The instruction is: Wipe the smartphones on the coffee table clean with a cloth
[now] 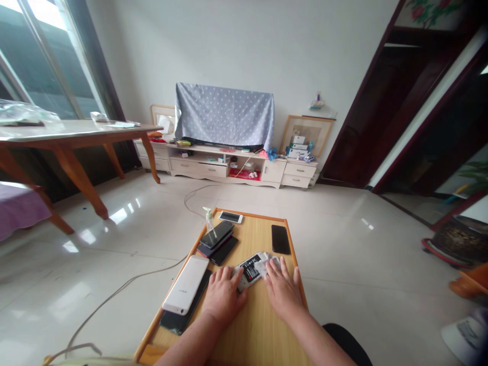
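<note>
Left hand (pixel 224 297) palm-down; right hand (pixel 282 290) spread, seemingly flat.

Past the far side of the open phone (pixel 249 269), a hand could slide up a strip of bare table (pixel 257 235), with the pile of phones (pixel 217 235) on the left and a black phone (pixel 280 239) on the right. Just left of the open phone, the left hand (pixel 224 292) is in the way, and further left lies a big white phone (pixel 186 285). Right of it, the right hand (pixel 282 288) and a cloth (pixel 262 266) block that side, but on its near side there is room between the two arms.
</note>
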Demonstrator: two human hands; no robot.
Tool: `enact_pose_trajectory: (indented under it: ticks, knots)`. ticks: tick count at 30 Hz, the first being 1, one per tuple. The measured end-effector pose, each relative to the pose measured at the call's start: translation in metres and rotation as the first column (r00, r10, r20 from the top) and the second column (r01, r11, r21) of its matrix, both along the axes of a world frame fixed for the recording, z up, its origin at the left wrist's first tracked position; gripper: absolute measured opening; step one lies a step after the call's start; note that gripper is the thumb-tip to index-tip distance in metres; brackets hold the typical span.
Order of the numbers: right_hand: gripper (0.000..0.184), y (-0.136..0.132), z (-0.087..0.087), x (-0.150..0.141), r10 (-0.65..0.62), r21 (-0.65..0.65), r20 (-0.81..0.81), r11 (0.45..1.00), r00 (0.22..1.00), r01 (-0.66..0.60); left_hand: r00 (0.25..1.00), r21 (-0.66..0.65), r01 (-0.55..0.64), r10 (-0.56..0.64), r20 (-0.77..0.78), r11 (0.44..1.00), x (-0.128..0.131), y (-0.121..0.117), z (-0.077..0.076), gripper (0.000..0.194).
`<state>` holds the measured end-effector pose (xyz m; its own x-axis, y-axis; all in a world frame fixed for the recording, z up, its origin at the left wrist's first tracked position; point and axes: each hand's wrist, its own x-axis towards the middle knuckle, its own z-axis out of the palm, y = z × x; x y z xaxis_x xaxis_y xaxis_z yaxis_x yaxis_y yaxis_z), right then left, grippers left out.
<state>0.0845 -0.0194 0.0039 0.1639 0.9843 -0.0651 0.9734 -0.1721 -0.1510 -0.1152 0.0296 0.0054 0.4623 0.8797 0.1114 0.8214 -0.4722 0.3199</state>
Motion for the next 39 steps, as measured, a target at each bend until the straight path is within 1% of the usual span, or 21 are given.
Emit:
enact_pose_trajectory:
  ticks: [1, 5, 6, 8, 11, 13, 14, 17, 19, 20, 23, 24, 25, 28, 29, 30, 31, 34, 35, 36, 39]
  knots:
    - [0.057, -0.003, 0.0, -0.003, 0.022, -0.001, -0.006, 1.0, 1.0, -0.022, 1.0, 0.002, 0.0, 0.0, 0.001, 1.0, 0.0, 0.0, 0.0, 0.056]
    - [0.057, -0.023, -0.004, -0.023, 0.209, 0.022, -0.088, 0.978, 0.974, -0.208, 1.0, 0.003, 0.01, -0.01, 0.001, 1.0, -0.001, 0.001, -0.003, 0.059]
    - [0.057, -0.025, -0.004, -0.025, 0.235, 0.027, -0.101, 0.972, 0.967, -0.233, 1.0, 0.004, 0.013, -0.013, 0.0, 1.0, -0.001, 0.001, -0.004, 0.06]
    - [0.056, -0.024, -0.002, -0.022, 0.216, 0.025, -0.097, 0.976, 0.972, -0.215, 1.0, 0.01, 0.017, -0.017, -0.003, 1.0, -0.002, 0.001, -0.004, 0.059]
    - [0.056, -0.013, 0.001, -0.01, 0.067, 0.016, -0.048, 0.998, 0.997, -0.066, 1.0, 0.019, 0.014, -0.013, -0.008, 1.0, -0.001, 0.001, -0.004, 0.058]
    - [0.056, -0.01, 0.001, -0.009, 0.038, 0.027, -0.036, 0.999, 0.999, -0.037, 1.0, 0.019, 0.013, -0.013, -0.007, 1.0, -0.001, 0.001, -0.005, 0.057]
    - [0.056, -0.01, 0.0, -0.011, 0.067, 0.038, -0.044, 0.997, 0.997, -0.066, 1.0, 0.016, 0.013, -0.013, -0.005, 1.0, -0.001, 0.001, -0.005, 0.057]
    - [0.054, -0.015, -0.004, -0.021, 0.234, 0.082, -0.089, 0.97, 0.968, -0.227, 1.0, -0.002, 0.01, -0.01, -0.007, 1.0, -0.002, 0.001, -0.005, 0.059]
    - [0.053, -0.013, -0.004, -0.022, 0.261, 0.098, -0.101, 0.963, 0.96, -0.251, 1.0, -0.008, 0.012, -0.012, -0.01, 1.0, -0.003, 0.001, -0.004, 0.059]
    - [0.053, -0.01, -0.004, -0.02, 0.227, 0.098, -0.098, 0.971, 0.969, -0.218, 1.0, -0.007, 0.014, -0.014, -0.012, 1.0, -0.003, 0.001, -0.004, 0.059]
    - [0.055, 0.0, -0.002, -0.013, 0.055, 0.085, -0.079, 0.995, 0.995, -0.048, 1.0, 0.003, 0.016, -0.016, -0.01, 1.0, -0.003, 0.001, -0.002, 0.058]
    - [0.056, 0.002, -0.002, -0.012, 0.037, 0.082, -0.081, 0.996, 0.996, -0.031, 1.0, 0.005, 0.016, -0.016, -0.007, 1.0, -0.003, 0.001, -0.002, 0.057]
    - [0.057, 0.004, -0.003, -0.014, 0.058, 0.083, -0.09, 0.995, 0.994, -0.051, 1.0, 0.006, 0.016, -0.016, -0.001, 1.0, -0.003, 0.001, -0.002, 0.057]
    - [0.055, 0.004, -0.005, -0.021, 0.245, 0.103, -0.134, 0.967, 0.96, -0.232, 1.0, -0.001, 0.016, -0.016, 0.014, 1.0, -0.004, 0.003, -0.003, 0.056]
    - [0.054, 0.005, -0.006, -0.023, 0.283, 0.108, -0.139, 0.957, 0.949, -0.269, 1.0, -0.003, 0.015, -0.015, 0.016, 1.0, -0.004, 0.003, -0.003, 0.056]
    - [0.054, 0.008, -0.005, -0.023, 0.284, 0.107, -0.134, 0.957, 0.949, -0.271, 1.0, -0.002, 0.014, -0.014, 0.018, 1.0, -0.004, 0.003, -0.003, 0.056]
    - [0.054, 0.011, -0.005, -0.022, 0.25, 0.1, -0.122, 0.966, 0.961, -0.238, 1.0, 0.001, 0.016, -0.016, 0.018, 1.0, -0.004, 0.003, -0.004, 0.056]
    - [0.055, 0.023, -0.001, -0.016, 0.081, 0.073, -0.087, 0.995, 0.993, -0.074, 1.0, 0.015, 0.018, -0.018, 0.02, 1.0, -0.004, 0.003, -0.003, 0.057]
    - [0.056, 0.026, -0.001, -0.015, 0.067, 0.071, -0.089, 0.996, 0.994, -0.061, 1.0, 0.016, 0.017, -0.017, 0.021, 1.0, -0.004, 0.003, -0.003, 0.057]
    - [0.057, 0.028, -0.001, -0.015, 0.092, 0.073, -0.097, 0.994, 0.991, -0.085, 1.0, 0.014, 0.016, -0.016, 0.022, 1.0, -0.004, 0.003, -0.003, 0.056]
    - [0.055, 0.032, -0.004, -0.016, 0.257, 0.103, -0.128, 0.964, 0.958, -0.245, 1.0, 0.007, 0.015, -0.015, 0.026, 1.0, -0.004, 0.004, -0.003, 0.054]
